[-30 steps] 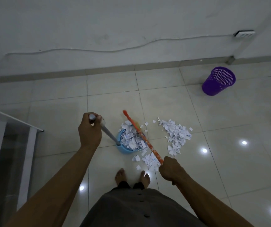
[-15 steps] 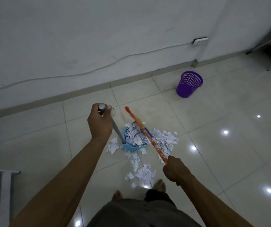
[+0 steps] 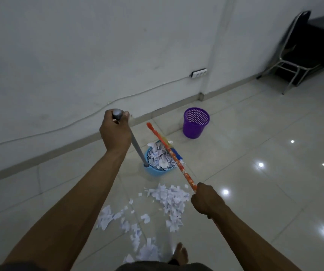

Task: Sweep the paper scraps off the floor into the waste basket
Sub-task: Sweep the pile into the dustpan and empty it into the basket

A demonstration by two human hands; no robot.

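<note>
Glossy pale floor tiles [image 3: 255, 192] threw back small ceiling lights. Compared with half a second before, the person had turned rightward: a black chair [image 3: 302, 51] with a bent metal frame had come into view in the corner, and the purple waste basket [image 3: 196, 122], a round plastic tub with a perforated wall, stood nearer, upright by the skirting. The blue dustpan [image 3: 157, 171], round-bodied plastic heaped with torn white paper, had left the pile and was now between the basket and the loose paper scraps [image 3: 174, 200]. These lay strewn near a bare foot [image 3: 180, 253], some clumped, some scattered. The left hand [image 3: 115, 132] was wrapped round the top of the pan's grey handle [image 3: 137, 147], thumb beside its cap. The right hand [image 3: 206, 200] was fisted round the orange patterned broomstick [image 3: 174, 159], which slanted across the pan's rim. A thin cable [image 3: 79, 122] ran along the wall to a socket strip [image 3: 199, 73].
</note>
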